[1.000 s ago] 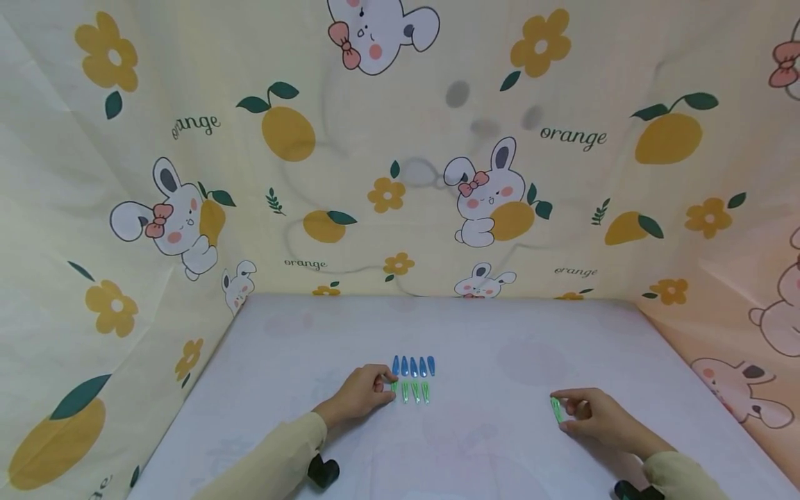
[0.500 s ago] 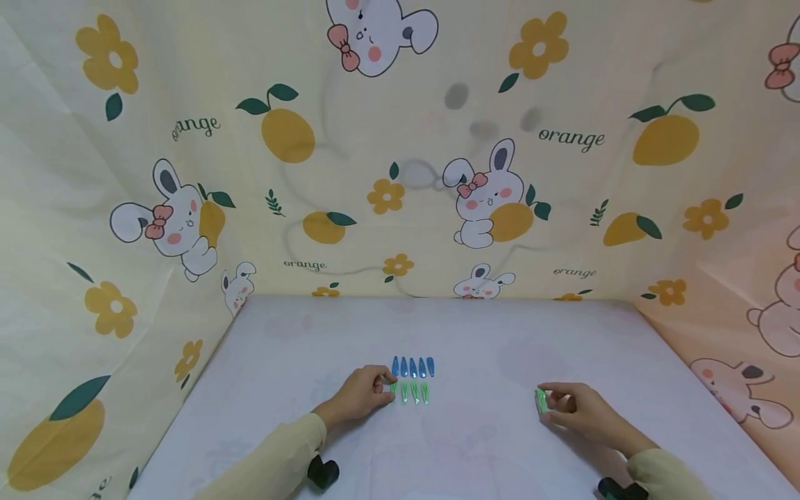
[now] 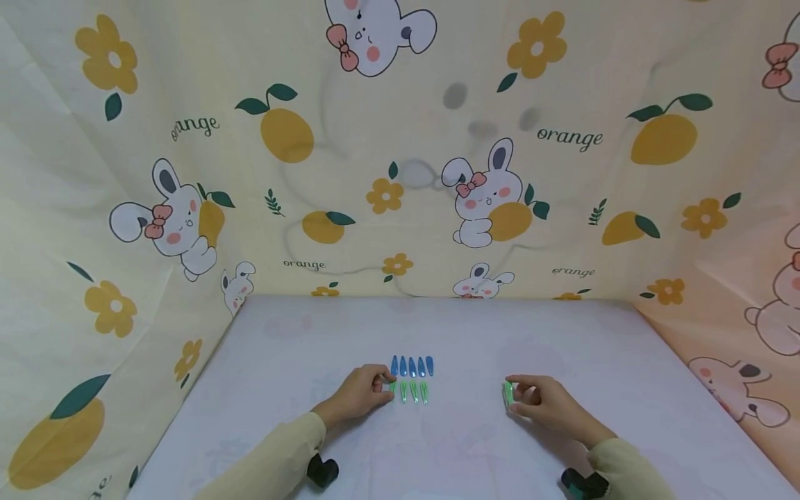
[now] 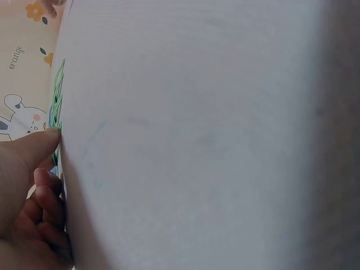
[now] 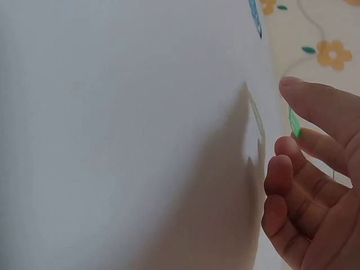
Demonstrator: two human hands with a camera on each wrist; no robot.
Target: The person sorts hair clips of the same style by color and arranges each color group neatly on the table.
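On the white tabletop a row of several blue snap hair clips [image 3: 412, 366] lies behind a row of several green snap hair clips [image 3: 414, 392]. My left hand [image 3: 359, 392] is at the left end of the green row, thumb and forefinger pinching the ends of the leftmost green clip [image 3: 392, 390], which lies on the table. In the left wrist view the thumb [image 4: 42, 143] touches the near side of the green clips. To the right, my right hand [image 3: 553, 403] pinches another green hair clip [image 3: 508, 394] between thumb and forefinger, held above the table; its shadow falls below.
The white tabletop [image 3: 462, 444] ends at a cream curtain [image 3: 350, 180] printed with rabbits and oranges, which stands behind and at both sides. Black wrist devices [image 3: 323, 471] sit at both sleeves.
My right hand has moved left across the table with the green hair clip, toward the rows. My left hand stays at the end of the green row, and the rows look unchanged.
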